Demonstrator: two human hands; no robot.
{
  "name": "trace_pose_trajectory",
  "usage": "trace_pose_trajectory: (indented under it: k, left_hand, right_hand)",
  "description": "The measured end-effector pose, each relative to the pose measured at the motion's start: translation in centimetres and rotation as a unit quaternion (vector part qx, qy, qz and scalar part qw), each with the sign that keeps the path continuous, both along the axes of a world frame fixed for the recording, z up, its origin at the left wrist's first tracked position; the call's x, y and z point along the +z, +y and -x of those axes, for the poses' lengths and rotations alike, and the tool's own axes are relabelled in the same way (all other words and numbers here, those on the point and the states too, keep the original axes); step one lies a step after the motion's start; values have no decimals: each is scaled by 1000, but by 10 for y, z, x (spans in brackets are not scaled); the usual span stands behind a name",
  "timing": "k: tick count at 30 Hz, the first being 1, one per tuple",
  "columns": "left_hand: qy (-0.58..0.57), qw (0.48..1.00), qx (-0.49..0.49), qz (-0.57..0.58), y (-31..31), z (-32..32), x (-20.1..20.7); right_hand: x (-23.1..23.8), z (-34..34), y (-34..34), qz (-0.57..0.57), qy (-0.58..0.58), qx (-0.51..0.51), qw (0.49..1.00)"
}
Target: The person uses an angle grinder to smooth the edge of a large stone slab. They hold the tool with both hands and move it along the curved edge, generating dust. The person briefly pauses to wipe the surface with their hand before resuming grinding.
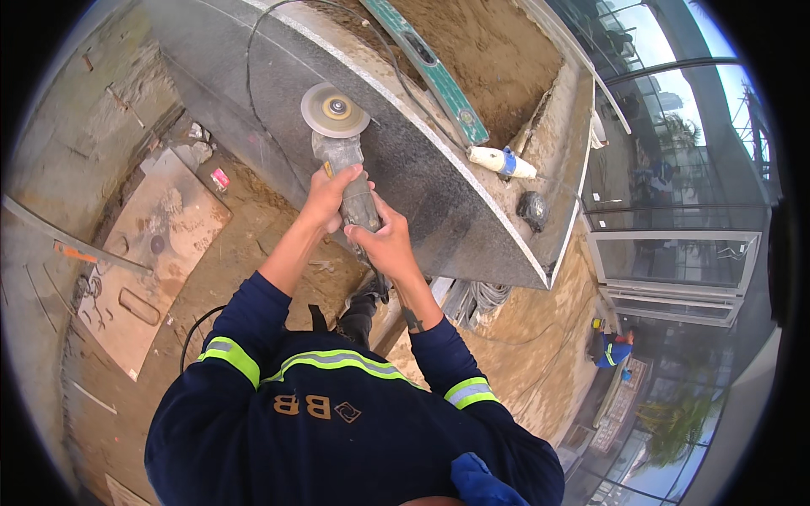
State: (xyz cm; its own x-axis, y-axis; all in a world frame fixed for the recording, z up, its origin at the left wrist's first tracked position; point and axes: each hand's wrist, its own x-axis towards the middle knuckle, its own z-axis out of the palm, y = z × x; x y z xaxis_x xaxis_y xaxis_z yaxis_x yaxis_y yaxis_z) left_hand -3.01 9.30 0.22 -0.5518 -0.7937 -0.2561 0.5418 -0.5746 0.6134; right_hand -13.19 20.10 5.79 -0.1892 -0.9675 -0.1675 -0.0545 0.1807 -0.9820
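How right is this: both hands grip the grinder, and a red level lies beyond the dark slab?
Wrong colour: the head view shows a green level beyond the dark slab, with the left hand and right hand gripping the grinder.

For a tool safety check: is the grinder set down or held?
Held: the left hand and right hand both grip the grinder, its disc at the far end. Whether it's running, I cannot tell.

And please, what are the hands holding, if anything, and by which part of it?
An angle grinder: the left hand grips the front of its body, and the right hand grips its rear part.
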Motion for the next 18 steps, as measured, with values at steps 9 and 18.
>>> trace_pose_trajectory:
  k: [9,18]
  left_hand:
    - [2,1000,2,-12,30,4,2]
    - [19,1000,-2,-24,52,10,-1]
  right_hand:
    - [2,1,30,23,76,-9,997]
    - [3,5,56,1,66,-16,998]
